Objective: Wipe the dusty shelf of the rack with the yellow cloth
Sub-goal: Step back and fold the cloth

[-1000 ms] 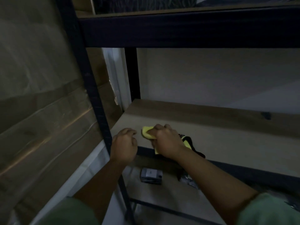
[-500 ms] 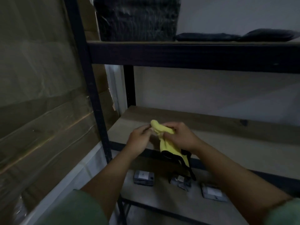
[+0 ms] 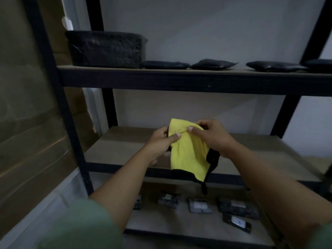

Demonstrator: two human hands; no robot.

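Head view: left hand (image 3: 160, 143) and right hand (image 3: 212, 136) pinch the yellow cloth (image 3: 188, 151) above the bare middle shelf (image 3: 260, 155), wiping apparently paused or unfinished.

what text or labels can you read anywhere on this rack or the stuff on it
None can be read.
Small packets on the bottom shelf: pale labels, too blurred to read.
Black bundle on the upper shelf: no text visible.
Yellow cloth held in both hands: no print visible.
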